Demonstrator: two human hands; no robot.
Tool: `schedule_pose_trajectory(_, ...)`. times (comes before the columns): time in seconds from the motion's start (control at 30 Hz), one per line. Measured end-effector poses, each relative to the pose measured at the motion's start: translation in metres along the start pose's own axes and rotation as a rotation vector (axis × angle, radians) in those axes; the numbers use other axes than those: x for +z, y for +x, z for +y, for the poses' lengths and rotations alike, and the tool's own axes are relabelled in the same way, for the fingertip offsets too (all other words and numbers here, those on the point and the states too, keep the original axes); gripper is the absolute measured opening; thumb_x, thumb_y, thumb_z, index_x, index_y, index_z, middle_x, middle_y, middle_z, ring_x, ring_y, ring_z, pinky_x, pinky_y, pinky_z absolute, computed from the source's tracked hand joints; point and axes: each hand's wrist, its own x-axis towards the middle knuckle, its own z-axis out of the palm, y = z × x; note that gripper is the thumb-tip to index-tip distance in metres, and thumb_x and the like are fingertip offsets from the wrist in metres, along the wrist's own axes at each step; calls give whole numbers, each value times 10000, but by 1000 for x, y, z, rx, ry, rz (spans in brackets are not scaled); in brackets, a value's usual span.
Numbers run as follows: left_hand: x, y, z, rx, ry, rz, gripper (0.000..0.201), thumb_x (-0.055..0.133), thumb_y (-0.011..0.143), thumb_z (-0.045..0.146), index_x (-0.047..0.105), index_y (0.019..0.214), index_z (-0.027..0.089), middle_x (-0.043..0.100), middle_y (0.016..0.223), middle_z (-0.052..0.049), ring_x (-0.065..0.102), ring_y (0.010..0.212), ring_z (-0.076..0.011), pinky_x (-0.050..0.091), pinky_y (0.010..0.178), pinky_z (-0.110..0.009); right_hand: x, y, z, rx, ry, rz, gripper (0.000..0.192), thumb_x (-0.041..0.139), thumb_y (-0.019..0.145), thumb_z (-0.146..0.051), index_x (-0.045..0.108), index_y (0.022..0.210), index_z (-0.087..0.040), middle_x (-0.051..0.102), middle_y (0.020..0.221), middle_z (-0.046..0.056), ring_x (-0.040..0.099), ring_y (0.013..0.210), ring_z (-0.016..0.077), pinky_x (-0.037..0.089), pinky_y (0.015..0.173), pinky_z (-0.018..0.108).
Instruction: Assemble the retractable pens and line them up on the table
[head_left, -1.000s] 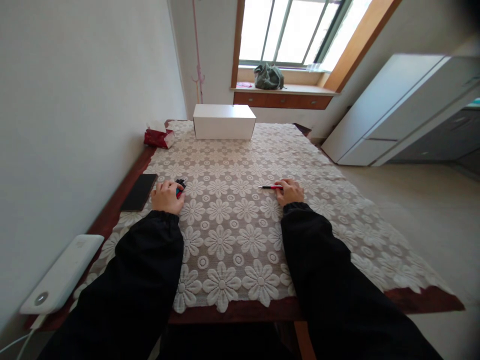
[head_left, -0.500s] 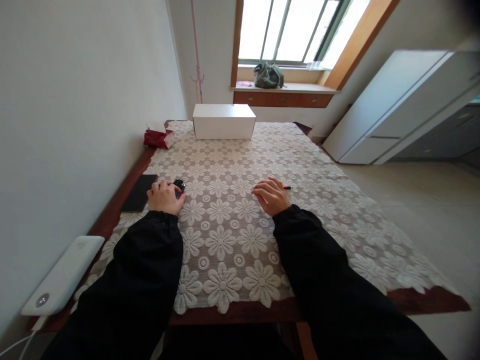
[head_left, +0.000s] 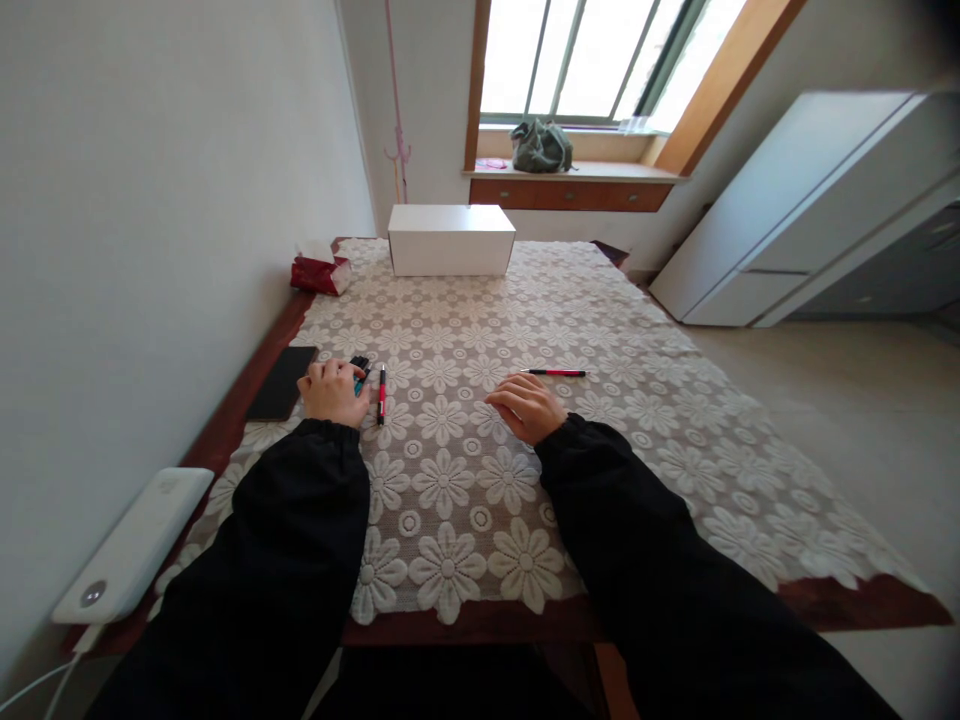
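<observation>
My left hand (head_left: 334, 392) rests on the lace tablecloth (head_left: 480, 470), curled around a small bunch of pens whose black and teal ends (head_left: 361, 367) stick out past my fingers. Just right of that hand a red and black pen (head_left: 382, 393) lies loose, pointing away from me. My right hand (head_left: 525, 405) hovers low over the middle of the cloth, fingers apart, holding nothing. A second red pen (head_left: 555, 373) lies crosswise just beyond it, not touching it.
A white box (head_left: 450, 240) stands at the table's far end, a red tissue pack (head_left: 321, 272) to its left. A flat black slab (head_left: 281, 383) lies by the wall. A white power bank (head_left: 135, 545) with cable sits near left. White cabinet (head_left: 787, 220) at right.
My right hand let go of the red pen, which stays on the cloth, and moved left toward the middle. A red and black pen now lies beside my left hand.
</observation>
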Motion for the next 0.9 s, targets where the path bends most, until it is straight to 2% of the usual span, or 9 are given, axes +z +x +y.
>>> schedule_pose_trajectory(0.13, 0, 1, -1, 13, 27, -16, 317, 592, 836, 401, 713, 1044, 193, 633, 1229, -189, 445, 1196, -415, 369, 949, -539, 3, -2, 3, -15, -12, 2, 246, 485, 1018, -255, 727, 980, -238, 728, 881, 67, 635, 888, 212, 486, 930, 401)
schedule_pose_trajectory(0.3, 0, -1, -2, 1, 68, 37, 281, 622, 826, 439, 721, 901, 187, 618, 1235, -185, 456, 1170, -407, 368, 945, -535, 7, -5, 5, -12, -10, 2, 257, 474, 1021, -259, 726, 974, -234, 724, 876, 71, 631, 861, 209, 495, 892, 387)
schedule_pose_trajectory(0.4, 1, -2, -3, 3, 67, 25, 296, 627, 827, 470, 719, 837, 189, 620, 1221, -182, 453, 1169, -412, 365, 942, -535, 9, -6, 5, 9, 10, -7, 266, 467, 1023, -269, 728, 981, -237, 722, 871, 72, 638, 862, 211, 498, 877, 385)
schedule_pose_trajectory(0.57, 3, -2, -4, -14, 43, 8, 279, 615, 828, 452, 728, 811, 197, 616, 1238, -173, 445, 1182, -413, 361, 952, -545, 9, -6, 4, 12, 40, -25, 287, 451, 1033, -294, 729, 993, -239, 722, 864, 75, 643, 831, 210, 508, 815, 370)
schedule_pose_trajectory(0.67, 5, -1, -2, -15, 2, 12, 263, 592, 840, 412, 740, 821, 196, 617, 1259, -172, 438, 1203, -416, 361, 959, -554, 7, -6, 2, 23, 54, -35, 289, 448, 1036, -303, 730, 1009, -246, 720, 885, 80, 639, 871, 219, 519, 833, 377)
schedule_pose_trajectory(0.8, 6, 1, 1, -11, -122, 99, 278, 557, 879, 398, 743, 902, 192, 625, 1282, -154, 446, 1235, -403, 365, 990, -544, 4, -5, -1, 32, 74, -25, 295, 446, 1037, -306, 735, 1011, -250, 715, 889, 86, 633, 916, 231, 529, 867, 394)
schedule_pose_trajectory(0.9, 8, 3, 4, -13, -287, 207, 268, 547, 893, 388, 720, 917, 184, 679, 1153, -152, 529, 1154, -366, 406, 964, -491, 2, -2, -5, 44, 97, -25, 297, 445, 1035, -313, 735, 1015, -250, 719, 889, 88, 636, 913, 236, 536, 873, 407)
